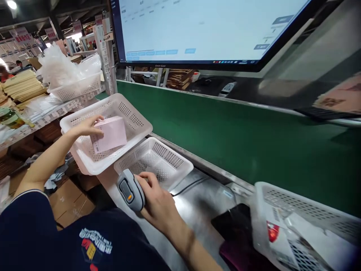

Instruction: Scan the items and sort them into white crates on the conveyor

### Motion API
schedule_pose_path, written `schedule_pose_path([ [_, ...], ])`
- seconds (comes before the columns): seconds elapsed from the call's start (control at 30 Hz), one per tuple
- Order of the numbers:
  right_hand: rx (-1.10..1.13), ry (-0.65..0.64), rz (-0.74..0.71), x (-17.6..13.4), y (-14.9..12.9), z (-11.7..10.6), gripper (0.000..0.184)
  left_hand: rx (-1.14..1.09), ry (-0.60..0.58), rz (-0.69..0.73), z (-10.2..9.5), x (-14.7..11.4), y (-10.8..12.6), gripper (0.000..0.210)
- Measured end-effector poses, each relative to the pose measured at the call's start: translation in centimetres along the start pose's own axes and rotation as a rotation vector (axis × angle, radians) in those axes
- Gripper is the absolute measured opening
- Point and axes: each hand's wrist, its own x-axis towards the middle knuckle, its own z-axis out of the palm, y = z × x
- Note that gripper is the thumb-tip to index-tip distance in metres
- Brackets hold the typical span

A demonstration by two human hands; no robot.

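My left hand (pixel 89 127) grips a pale pink box (pixel 112 134) by its left end, fingers over the top edge and thumb on the near face. The box is tilted inside a white perforated basket (pixel 135 116) at the left. My right hand (pixel 159 199) is wrapped round a grey barcode scanner (pixel 131 190) with an orange button. It is held over the near edge of a smaller white basket (pixel 180 164), which stands beside the larger one. What lies at the bottom of the smaller basket is partly hidden by the scanner and hand.
A monitor (pixel 203 34) hangs over the green conveyor belt (pixel 214 128). Another white basket (pixel 299 203) with packets stands at the right, beside a dark flat item (pixel 234 222). At the left, a shelf bears a basket (pixel 76 88) of plastic bags and stacked envelopes (pixel 24 86).
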Motion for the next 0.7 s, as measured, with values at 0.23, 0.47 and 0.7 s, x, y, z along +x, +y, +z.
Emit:
schedule_pose_path([
  [0.23,-0.143,0.029,-0.008,1.4,-0.8,-1.3,0.077,0.167,0.243,0.358,0.3,-2.2,8.9,0.063],
  [0.47,-0.01,0.277,0.208,-6.0,0.4,-6.4,0.054,0.208,-0.141,0.605,7.5,3.7,17.1,0.063],
  [0.7,-0.02,1.171,0.585,-13.2,4.5,-22.2,0.049,0.681,-0.121,0.758,17.5,8.7,19.7,0.064],
])
